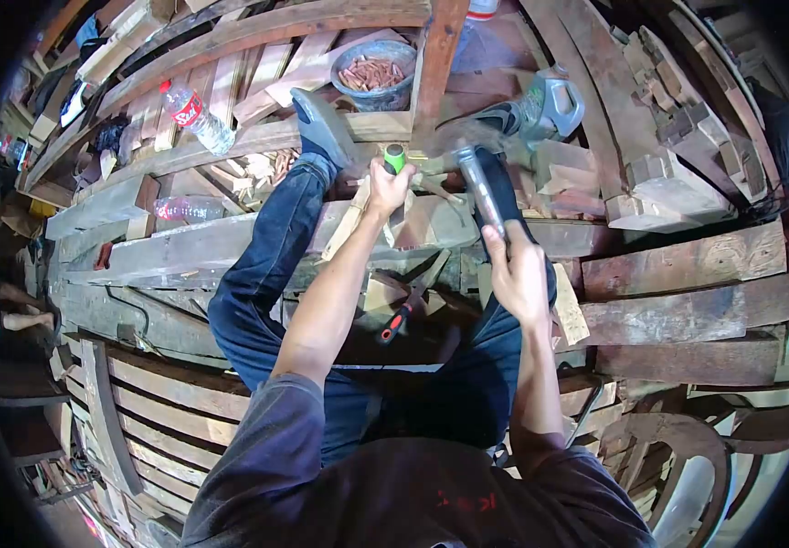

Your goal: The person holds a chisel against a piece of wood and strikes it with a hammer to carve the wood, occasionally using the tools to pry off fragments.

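My left hand (389, 189) is wrapped round the upright green handle (394, 159) of a chisel-like tool, over a thick wooden beam (444, 222) between my legs. Its lower end is hidden by my hand and the wood. My right hand (518, 274) grips a thick silver metal bar (480, 185), which slants up and left, its far end smeared by motion. The bar's tip is apart from the green handle, to its right. Below the beam lies a tool with a red and black handle (396, 323), its blade pointing up and right.
A bucket of small wooden pieces (371, 73) stands beyond my left foot. A plastic bottle with a red label (195, 117) and another bottle (189, 209) lie at left. A jug (554, 105) and stacked wood blocks (677, 196) stand at right. Wooden planks surround me.
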`<state>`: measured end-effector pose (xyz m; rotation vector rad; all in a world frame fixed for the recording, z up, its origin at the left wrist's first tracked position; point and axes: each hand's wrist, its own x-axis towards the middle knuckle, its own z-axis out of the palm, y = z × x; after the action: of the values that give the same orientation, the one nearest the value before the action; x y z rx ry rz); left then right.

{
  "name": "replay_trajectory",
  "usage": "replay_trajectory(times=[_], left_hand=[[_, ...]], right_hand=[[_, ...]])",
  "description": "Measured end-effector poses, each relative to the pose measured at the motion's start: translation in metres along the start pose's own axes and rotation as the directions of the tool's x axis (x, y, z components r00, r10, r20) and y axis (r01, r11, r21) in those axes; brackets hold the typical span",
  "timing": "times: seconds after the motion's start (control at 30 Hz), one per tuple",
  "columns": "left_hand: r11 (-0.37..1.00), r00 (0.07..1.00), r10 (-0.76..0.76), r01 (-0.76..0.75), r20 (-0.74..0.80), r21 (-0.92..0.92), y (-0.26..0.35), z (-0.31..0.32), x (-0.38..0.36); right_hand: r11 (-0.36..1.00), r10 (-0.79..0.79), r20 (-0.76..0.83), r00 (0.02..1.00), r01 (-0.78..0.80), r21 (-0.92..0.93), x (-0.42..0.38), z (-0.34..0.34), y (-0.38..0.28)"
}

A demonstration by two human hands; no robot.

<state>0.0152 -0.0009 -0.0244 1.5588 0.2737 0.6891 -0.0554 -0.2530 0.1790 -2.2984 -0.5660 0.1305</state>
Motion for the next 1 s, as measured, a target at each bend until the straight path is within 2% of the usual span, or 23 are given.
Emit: replay_trajectory(times=[0.03, 0.1, 0.13, 0.23, 0.3, 0.37, 0.4, 0.43, 0.53, 0.6, 0.7, 0.73, 0.77, 0.8, 0.9, 1.0], left_hand=[[1.000, 1.000, 0.006, -0.006, -0.014, -0.026, -0.006, 0.001, 0.002], [0.997, 0.999, 0.013, -0.016, -0.042, -0.078, -0.017, 0.003, 0.000], [0.999, 0.999, -0.009, 0.011, -0.046, 0.039, -0.021, 0.001, 0.001], [0.999, 0.999, -0.032, 0.031, 0.008, 0.035, -0.018, 0.001, -0.005], [0.997, 0.999, 0.035, -0.031, -0.040, 0.076, -0.024, 0.003, -0.001], [0.997, 0.995, 0.066, -0.068, 0.069, 0.026, -0.015, 0.001, -0.004], [0.997, 0.998, 0.063, -0.064, 0.025, 0.039, -0.014, 0.004, -0.006], [0.997, 0.997, 0.063, -0.065, 0.037, 0.044, -0.014, 0.003, -0.007], [0.998, 0.996, 0.048, -0.051, 0.076, 0.037, -0.021, 0.001, -0.003], [0.997, 0.996, 0.054, -0.049, -0.072, 0.064, -0.041, 0.009, -0.005], [0.994, 0.995, 0.063, -0.055, -0.079, 0.092, -0.053, 0.009, -0.003], [0.996, 0.998, 0.059, -0.057, -0.024, 0.069, -0.029, 0.006, -0.007], [0.997, 0.998, 0.057, -0.058, 0.027, 0.044, -0.004, 0.004, -0.010], [0.995, 0.998, 0.054, -0.056, 0.029, 0.087, 0.001, 0.002, -0.011], [0.996, 0.995, 0.051, -0.056, 0.083, 0.063, 0.009, 0.000, -0.011], [0.997, 0.998, 0.068, -0.068, 0.008, 0.019, 0.008, 0.006, -0.013]], right_hand=[[0.999, -0.044, 0.023, 0.999, 0.043, 0.022, -0.001, 0.003, -0.001], [1.000, -0.003, 0.069, 0.998, 0.002, 0.011, -0.001, 0.009, -0.007], [0.999, -0.047, 0.071, 0.996, 0.047, 0.008, -0.001, 0.011, -0.006], [0.997, -0.049, 0.058, 0.997, 0.053, -0.064, 0.004, 0.018, -0.009], [0.989, -0.041, 0.056, 0.998, 0.048, -0.141, 0.009, 0.019, -0.013], [0.976, -0.071, 0.051, 0.996, 0.080, -0.204, 0.013, 0.019, -0.011], [0.974, -0.024, 0.084, 0.996, 0.042, -0.222, 0.017, 0.015, -0.014], [0.985, -0.074, 0.083, 0.994, 0.086, -0.148, 0.020, 0.012, -0.011], [0.995, -0.079, 0.053, 0.995, 0.082, -0.052, 0.020, 0.002, -0.025], [0.992, -0.124, -0.019, 0.992, 0.123, -0.023, 0.019, 0.003, -0.027], [0.991, -0.098, -0.004, 0.995, 0.097, -0.088, 0.019, 0.010, -0.026], [0.968, -0.156, 0.005, 0.988, 0.154, -0.198, 0.021, 0.016, -0.016], [0.958, -0.137, 0.060, 0.989, 0.148, -0.245, 0.023, 0.017, -0.010], [0.960, -0.137, 0.055, 0.989, 0.146, -0.239, 0.024, 0.015, -0.011], [0.981, -0.114, 0.029, 0.993, 0.117, -0.154, 0.026, 0.005, -0.025], [0.986, -0.100, 0.004, 0.995, 0.100, -0.135, 0.020, 0.007, -0.028]])
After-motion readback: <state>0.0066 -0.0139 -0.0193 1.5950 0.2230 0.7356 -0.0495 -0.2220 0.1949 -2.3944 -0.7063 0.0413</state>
